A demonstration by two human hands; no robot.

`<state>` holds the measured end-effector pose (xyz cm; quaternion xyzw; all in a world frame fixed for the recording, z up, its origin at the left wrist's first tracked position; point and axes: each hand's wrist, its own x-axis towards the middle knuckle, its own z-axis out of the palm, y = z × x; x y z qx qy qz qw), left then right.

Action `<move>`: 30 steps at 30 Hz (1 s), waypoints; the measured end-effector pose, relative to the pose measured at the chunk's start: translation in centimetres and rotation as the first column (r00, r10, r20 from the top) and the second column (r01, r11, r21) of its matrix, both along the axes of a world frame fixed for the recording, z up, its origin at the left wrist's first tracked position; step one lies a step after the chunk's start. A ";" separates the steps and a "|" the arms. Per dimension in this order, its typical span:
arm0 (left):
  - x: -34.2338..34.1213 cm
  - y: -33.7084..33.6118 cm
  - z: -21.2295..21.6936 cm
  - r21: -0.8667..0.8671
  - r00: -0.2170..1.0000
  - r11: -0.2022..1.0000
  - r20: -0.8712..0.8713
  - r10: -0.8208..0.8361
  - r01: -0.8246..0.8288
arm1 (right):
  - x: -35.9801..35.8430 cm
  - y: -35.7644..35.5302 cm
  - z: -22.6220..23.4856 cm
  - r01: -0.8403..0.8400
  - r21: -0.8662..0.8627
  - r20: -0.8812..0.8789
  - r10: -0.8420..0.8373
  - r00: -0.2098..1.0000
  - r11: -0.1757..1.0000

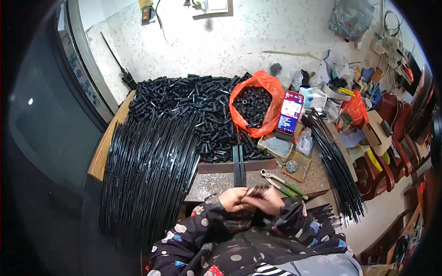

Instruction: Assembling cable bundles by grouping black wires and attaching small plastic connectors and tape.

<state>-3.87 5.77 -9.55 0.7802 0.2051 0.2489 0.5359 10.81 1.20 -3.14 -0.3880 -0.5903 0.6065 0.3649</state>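
My left hand (pixel 231 199) and my right hand (pixel 266 201) meet in front of my body, fingers bent inward; because of blur, I cannot tell what exactly each one is gripping. At my fingers is a small, dark, ridged-looking thing (pixel 258 189), its outline smeared. Just beyond lies a narrow row of thin, straight, black rods (pixel 238 174), side by side, with pale shiny streaks on their upper part; it crosses a low, brownish, flat-faced bar (pixel 214 167). To the left spreads a big heap of long, glossy black rods (pixel 147 170). Farther away are piled short, black, tube-shaped pieces (pixel 179 99), beside an orange-red plastic bag (pixel 271 83) of small black ring-like pieces (pixel 252 103).
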 end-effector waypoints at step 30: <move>-0.8 -0.9 1.8 0.348 0.999 0.937 0.033 0.013 -0.024 | 0.5 0.9 6.3 -0.426 0.513 0.307 0.304 0.902 0.745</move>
